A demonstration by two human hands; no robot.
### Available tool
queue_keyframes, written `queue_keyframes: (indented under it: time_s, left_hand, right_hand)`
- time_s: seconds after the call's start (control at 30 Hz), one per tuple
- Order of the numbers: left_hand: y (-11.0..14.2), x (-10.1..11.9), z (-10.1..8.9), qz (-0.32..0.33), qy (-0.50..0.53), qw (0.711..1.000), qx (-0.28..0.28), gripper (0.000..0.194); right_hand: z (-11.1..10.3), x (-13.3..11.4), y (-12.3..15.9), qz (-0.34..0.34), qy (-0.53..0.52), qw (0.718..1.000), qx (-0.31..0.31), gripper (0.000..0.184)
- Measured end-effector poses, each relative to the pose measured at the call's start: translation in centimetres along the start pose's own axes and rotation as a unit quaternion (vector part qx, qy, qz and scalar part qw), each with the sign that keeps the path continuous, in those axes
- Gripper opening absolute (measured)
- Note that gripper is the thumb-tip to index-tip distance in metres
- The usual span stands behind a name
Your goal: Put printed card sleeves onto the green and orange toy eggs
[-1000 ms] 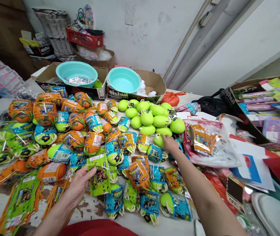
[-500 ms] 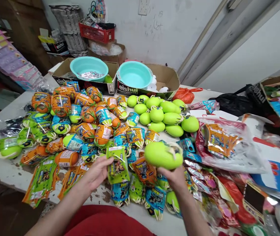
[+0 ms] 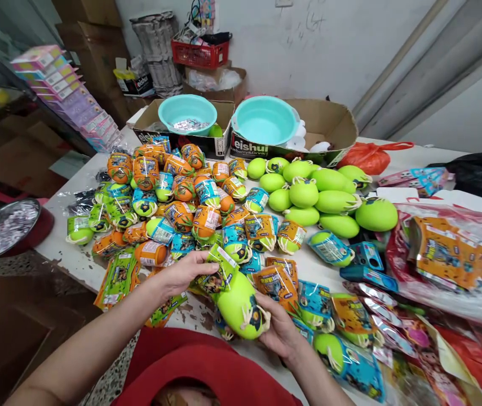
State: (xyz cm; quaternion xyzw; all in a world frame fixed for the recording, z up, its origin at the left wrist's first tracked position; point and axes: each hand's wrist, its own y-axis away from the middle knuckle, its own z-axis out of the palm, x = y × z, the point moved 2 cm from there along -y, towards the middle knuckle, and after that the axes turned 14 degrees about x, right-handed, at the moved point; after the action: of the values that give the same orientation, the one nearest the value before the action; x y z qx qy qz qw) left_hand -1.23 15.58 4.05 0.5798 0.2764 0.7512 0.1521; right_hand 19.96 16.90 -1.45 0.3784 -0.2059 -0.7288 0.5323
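My left hand (image 3: 186, 275) pinches a green printed wrapper sleeve (image 3: 225, 264) near the middle of the table. A lime-green egg-shaped toy (image 3: 235, 307) with cream cords and a dark patch at its near end is held in my right hand (image 3: 281, 328), fingers round its right side. The toy's far end meets the wrapper; whether it is inside the opening, I cannot tell. Left of my hands lie flat green wrappers (image 3: 119, 279). Bare green toys (image 3: 304, 193) are heaped beyond, beside a pile of toys in orange, blue and green wrappers (image 3: 204, 223).
Two turquoise basins (image 3: 265, 121) rest on cardboard boxes (image 3: 327, 121) at the back. A clear bag with orange wrappers (image 3: 456, 248) lies at right, near a red plastic bag (image 3: 367, 158). A metal bowl of small packets (image 3: 6, 228) stands at far left.
The green toy has come down and left to the wrapper, its corded end turned toward me. The view has swung left, bringing the metal bowl in.
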Motion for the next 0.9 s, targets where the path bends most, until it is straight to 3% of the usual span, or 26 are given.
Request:
queue_keyframes:
  time_s: [0.1, 0.2, 0.33, 0.53, 0.63, 0.7, 0.8, 0.83, 0.87, 0.9]
  left_hand:
    - [-0.3, -0.3, -0.5, -0.001, -0.029, 1.0, -0.002, 0.031]
    - [-0.6, -0.8, -1.5, -0.017, -0.046, 0.999, 0.017, 0.029]
    - [-1.0, -1.0, -2.1, -0.037, -0.05, 0.998, 0.014, 0.029]
    - [-1.2, -1.0, -0.3, -0.058, -0.073, 0.995, -0.026, 0.028]
    - [-0.8, -0.6, 0.5, -0.013, -0.152, 0.988, -0.034, 0.028]
    - [-0.3, 0.2, 0.4, 0.082, -0.217, 0.973, 0.017, 0.027]
    - [0.9, 0.9, -1.1, 0.211, -0.221, 0.933, 0.187, 0.032]
    - [1.3, 0.6, -1.7, 0.214, -0.192, 0.933, 0.218, 0.037]
    - [1.6, 0.0, -2.3, 0.19, -0.158, 0.945, 0.213, 0.042]
    - [2.0, -1.0, -2.6, 0.141, -0.125, 0.967, 0.174, 0.046]
  right_hand:
    - [0.4, 1.0, -0.1, 0.073, 0.016, 0.996, -0.052, 0.051]
    - [0.5, 1.0, -0.3, 0.002, 0.025, 0.999, -0.034, 0.052]
    - [1.0, 0.7, -0.6, -0.071, 0.115, 0.991, -0.003, 0.068]
    - [2.9, 0.3, -0.9, -0.117, 0.235, 0.965, -0.005, 0.087]
    - [3.6, 0.4, -1.2, -0.14, 0.246, 0.959, 0.006, 0.084]
    - [3.9, 0.7, -1.4, -0.136, 0.219, 0.966, 0.005, 0.079]
    - [4.3, 1.3, -1.3, -0.137, 0.146, 0.98, -0.001, 0.081]
    - [4.4, 1.5, -1.1, -0.14, 0.122, 0.983, -0.004, 0.083]
    - [4.6, 1.8, -0.9, -0.142, 0.1, 0.985, -0.009, 0.086]
    - [4.6, 2.1, -0.7, -0.143, 0.084, 0.986, -0.014, 0.086]
